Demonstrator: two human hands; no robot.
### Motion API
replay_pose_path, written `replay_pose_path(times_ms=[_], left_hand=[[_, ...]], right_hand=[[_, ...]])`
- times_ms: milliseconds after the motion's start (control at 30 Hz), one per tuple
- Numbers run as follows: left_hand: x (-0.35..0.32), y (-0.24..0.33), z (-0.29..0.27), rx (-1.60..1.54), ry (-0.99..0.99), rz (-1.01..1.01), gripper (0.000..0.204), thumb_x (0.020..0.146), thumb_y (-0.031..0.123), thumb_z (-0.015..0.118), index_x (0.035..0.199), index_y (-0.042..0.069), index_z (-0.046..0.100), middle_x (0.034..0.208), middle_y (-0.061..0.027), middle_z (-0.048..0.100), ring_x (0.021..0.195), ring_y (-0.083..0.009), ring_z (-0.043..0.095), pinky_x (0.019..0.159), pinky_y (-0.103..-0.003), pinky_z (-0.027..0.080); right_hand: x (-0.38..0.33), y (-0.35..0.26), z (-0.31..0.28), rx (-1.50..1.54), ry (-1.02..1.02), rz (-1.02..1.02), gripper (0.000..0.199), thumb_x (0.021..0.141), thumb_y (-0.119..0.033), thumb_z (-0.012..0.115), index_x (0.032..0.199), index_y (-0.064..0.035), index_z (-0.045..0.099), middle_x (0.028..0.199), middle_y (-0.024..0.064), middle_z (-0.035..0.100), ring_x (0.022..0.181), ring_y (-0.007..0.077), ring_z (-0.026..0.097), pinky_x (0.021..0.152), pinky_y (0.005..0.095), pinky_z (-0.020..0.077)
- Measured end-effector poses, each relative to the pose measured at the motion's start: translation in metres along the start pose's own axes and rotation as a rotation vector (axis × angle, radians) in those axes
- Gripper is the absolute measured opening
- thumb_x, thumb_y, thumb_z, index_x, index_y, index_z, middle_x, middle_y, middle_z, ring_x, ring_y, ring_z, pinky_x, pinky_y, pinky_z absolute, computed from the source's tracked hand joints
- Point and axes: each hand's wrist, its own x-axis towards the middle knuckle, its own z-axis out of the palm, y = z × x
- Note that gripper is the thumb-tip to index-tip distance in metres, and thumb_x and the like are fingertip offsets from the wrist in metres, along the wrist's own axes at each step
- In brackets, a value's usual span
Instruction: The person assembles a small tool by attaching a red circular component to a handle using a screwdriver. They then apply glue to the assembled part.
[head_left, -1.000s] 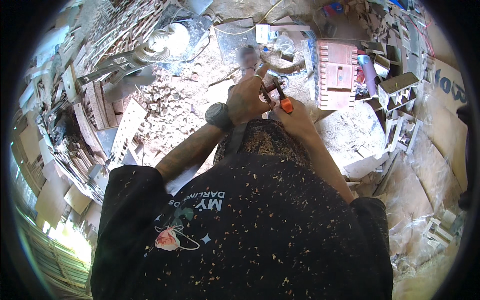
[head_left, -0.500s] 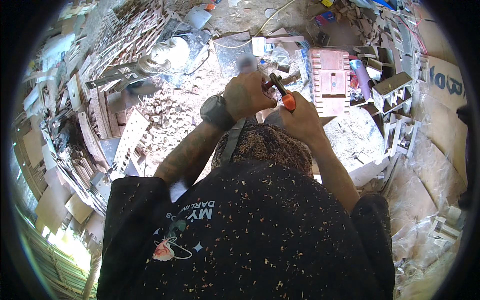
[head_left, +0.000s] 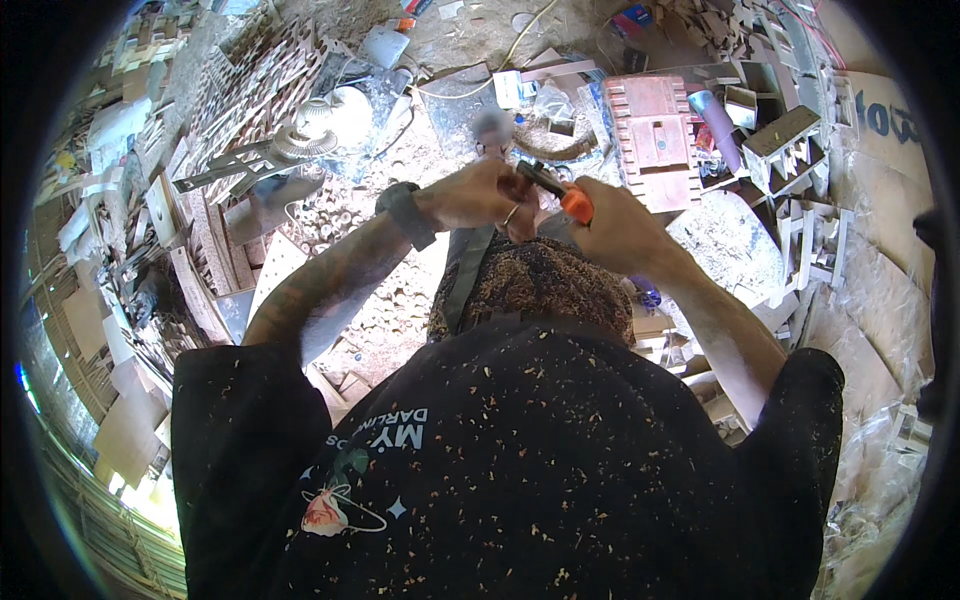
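My left hand (head_left: 478, 196), with a watch on the wrist and a ring on one finger, is closed in front of my body. What its fingers pinch is mostly hidden and too small to name. Close beside it on the right, my right hand (head_left: 622, 232) is wrapped round an orange-handled tool (head_left: 577, 205). The tool's dark metal end points up and left, right at the fingers of my left hand. Below both hands, my lap (head_left: 535, 285) is covered with wood shavings.
Small round wooden pieces (head_left: 325, 222) lie heaped at the left. Beyond them stands a bright, round ribbed object (head_left: 310, 135). A reddish notched wooden board (head_left: 655, 130), a purple cylinder (head_left: 716, 130) and a wooden box frame (head_left: 785, 150) are at the right.
My left hand has shifted slightly down and left, its forearm swinging outward. My right hand has turned, and the tool's dark end now tips farther left toward the left fingers.
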Motion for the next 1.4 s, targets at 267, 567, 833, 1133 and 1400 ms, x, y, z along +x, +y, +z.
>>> replay_pose_path(times_ms=[267,567,833,1133,1400], left_hand=[[-0.012,-0.031,0.044,-0.582,-0.38,0.05,0.048,0.071,0.023,0.075,0.109,-0.002,0.057,0.09,-0.0119,0.064,0.076,-0.0219,0.067,0.067,-0.034,0.056],[-0.011,0.013,0.086,-0.968,-0.73,0.419,0.064,0.074,0.036,0.08,0.118,-0.002,0.054,0.096,-0.0203,0.067,0.082,-0.0288,0.071,0.073,-0.036,0.061],[-0.02,0.038,0.101,-0.902,-0.831,0.499,0.071,0.07,0.037,0.085,0.116,-0.005,0.052,0.094,-0.0207,0.067,0.081,-0.0304,0.072,0.071,-0.037,0.06],[-0.027,0.045,0.114,-0.877,-0.835,0.521,0.067,0.07,0.041,0.083,0.111,-0.003,0.053,0.089,-0.0184,0.067,0.075,-0.0282,0.07,0.065,-0.035,0.056],[-0.02,0.046,0.116,-0.973,-0.879,0.531,0.071,0.071,0.046,0.083,0.113,-0.003,0.053,0.089,-0.0204,0.067,0.078,-0.0291,0.07,0.07,-0.037,0.057]], right_hand=[[-0.027,0.027,0.005,0.056,-0.189,-0.141,0.031,0.082,-0.016,0.063,0.109,-0.0013,0.06,0.091,0.0234,0.068,0.09,0.0403,0.067,0.082,0.0478,0.0503],[-0.035,0.011,-0.048,0.179,-0.276,-0.423,0.03,0.088,-0.012,0.065,0.117,-0.006,0.058,0.098,0.0159,0.066,0.092,0.0305,0.066,0.083,0.0417,0.0505],[-0.056,-0.01,-0.07,0.081,-0.208,-0.58,0.046,0.089,-0.011,0.068,0.133,-0.0065,0.054,0.11,0.0191,0.066,0.1,0.0327,0.067,0.087,0.0418,0.0511],[-0.072,-0.019,-0.075,0.091,-0.251,-0.541,0.044,0.089,-0.007,0.066,0.132,-0.0056,0.056,0.103,0.0177,0.069,0.098,0.0321,0.068,0.088,0.0421,0.0508],[-0.076,-0.009,-0.07,0.098,-0.208,-0.512,0.042,0.091,-0.014,0.067,0.131,-0.007,0.056,0.102,0.0175,0.068,0.094,0.0307,0.067,0.086,0.0422,0.0508]])
